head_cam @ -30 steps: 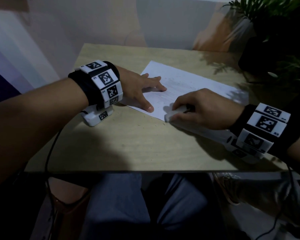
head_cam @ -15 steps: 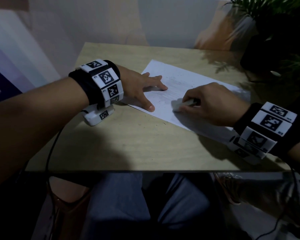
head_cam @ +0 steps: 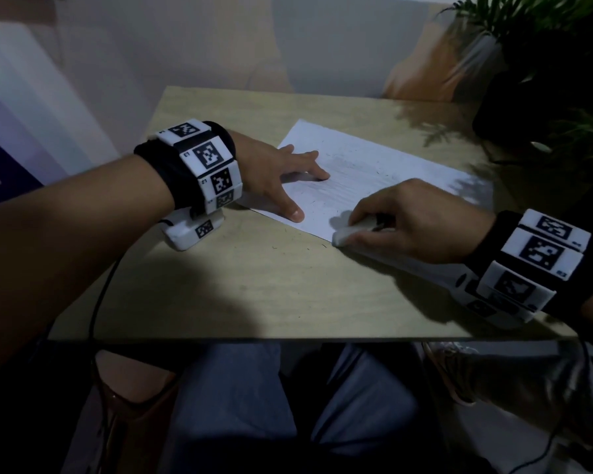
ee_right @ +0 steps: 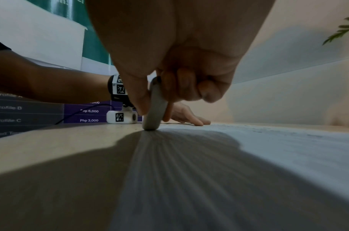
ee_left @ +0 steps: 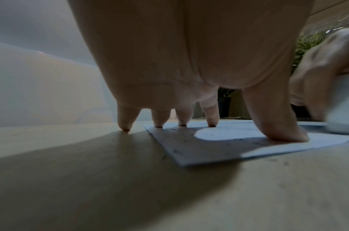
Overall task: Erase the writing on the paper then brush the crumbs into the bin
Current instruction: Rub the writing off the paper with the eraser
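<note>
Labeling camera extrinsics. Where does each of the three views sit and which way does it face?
Head: above, looking down at table; both forearms, left hand, right hand, knees show.
Left wrist: low at table level, along spread fingers pressing paper.
Right wrist: low, along the fist pinching eraser, facing the left arm.
Shared: paper, eraser.

The paper [head_cam: 374, 172] lay on the table [head_cam: 254, 285], right of centre; the left hand [head_cam: 274, 176] rested on its left corner, the eraser [head_cam: 348, 234] on its near edge, a plant [head_cam: 545, 63] far right.
</note>
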{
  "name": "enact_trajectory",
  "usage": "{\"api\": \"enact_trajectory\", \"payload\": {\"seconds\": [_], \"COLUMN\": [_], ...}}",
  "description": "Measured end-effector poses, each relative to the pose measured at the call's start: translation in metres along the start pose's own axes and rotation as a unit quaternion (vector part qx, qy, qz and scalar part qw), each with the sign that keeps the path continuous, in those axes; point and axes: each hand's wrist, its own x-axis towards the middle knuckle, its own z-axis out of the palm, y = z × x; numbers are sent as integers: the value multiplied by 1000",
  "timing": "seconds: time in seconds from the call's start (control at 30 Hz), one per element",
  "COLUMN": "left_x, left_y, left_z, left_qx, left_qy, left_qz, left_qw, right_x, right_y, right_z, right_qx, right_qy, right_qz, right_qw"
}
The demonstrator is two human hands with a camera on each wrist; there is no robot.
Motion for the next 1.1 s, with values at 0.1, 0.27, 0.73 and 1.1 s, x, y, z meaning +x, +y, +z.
{"api": "enact_trajectory", "payload": {"seconds": [0.1,0.27,0.73,1.1], "left_x": [0,1,2,0], "left_y": [0,-2,-4,1], "left_z": [-1,0,1,0], "left_qx": [7,-1,1,24], "left_qy": [0,3,4,3], "left_qz": [-7,-2,4,-6], "left_qw": [1000,1000,1000,1000], "right_x": [4,3,-1,-5], "right_y": [6,6,4,-1], "right_z": [-1,5,0,1], "right_qx": [-26,-87,19,18], "right_qy": [30,53,-5,15], "right_qz": [26,1,20,6], "right_qw": [999,995,1000,1000]}}
